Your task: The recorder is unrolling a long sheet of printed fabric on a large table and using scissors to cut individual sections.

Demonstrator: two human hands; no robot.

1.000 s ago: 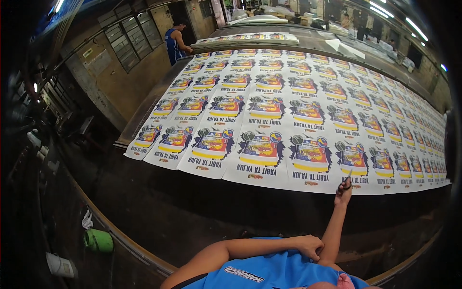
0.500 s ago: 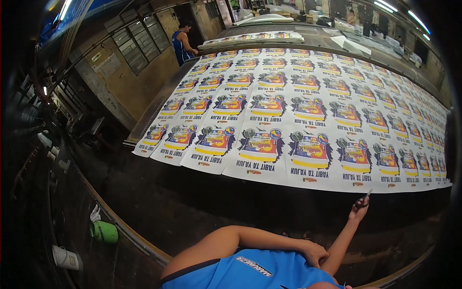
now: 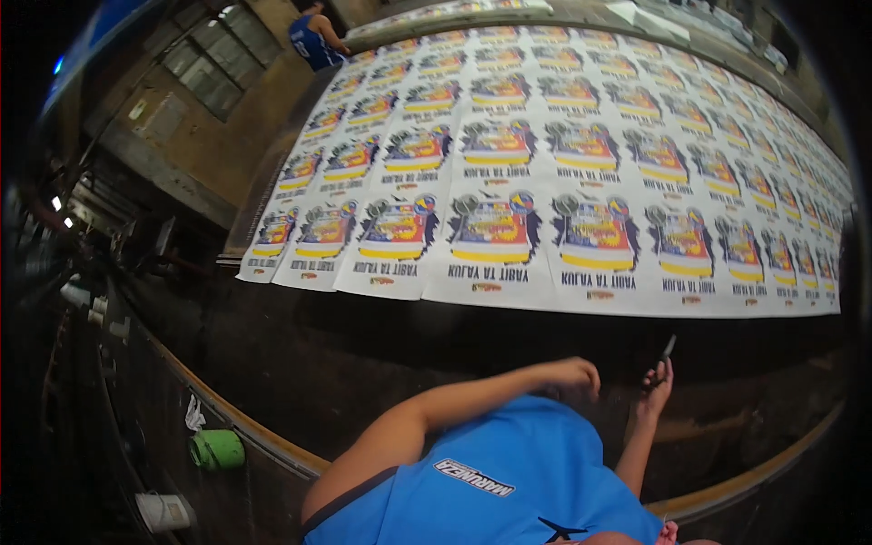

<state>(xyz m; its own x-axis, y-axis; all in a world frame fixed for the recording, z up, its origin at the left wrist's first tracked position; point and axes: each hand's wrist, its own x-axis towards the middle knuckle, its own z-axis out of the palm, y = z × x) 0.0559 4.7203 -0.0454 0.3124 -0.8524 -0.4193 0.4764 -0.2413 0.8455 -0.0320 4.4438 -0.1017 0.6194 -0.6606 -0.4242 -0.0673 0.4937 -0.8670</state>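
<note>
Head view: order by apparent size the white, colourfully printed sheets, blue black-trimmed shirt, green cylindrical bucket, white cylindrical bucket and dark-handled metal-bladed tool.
1. White printed sheets
2. Blue shirt
3. Green bucket and white bucket: too alike to rank
4. Metal-bladed tool

the right hand [image 3: 656, 386] wraps the tool [image 3: 670, 348], and part of its handle vanishes behind the fingers! the left hand [image 3: 574, 373] curls, fingertips blurred, and whether it holds anything, there's no telling. up top, the edge clips the co-worker [image 3: 318, 42] at the head, and what they touch is too small to make out. far right, the prints [image 3: 803, 261] blur; below, the edge crops the shirt [image 3: 518, 450].
</note>
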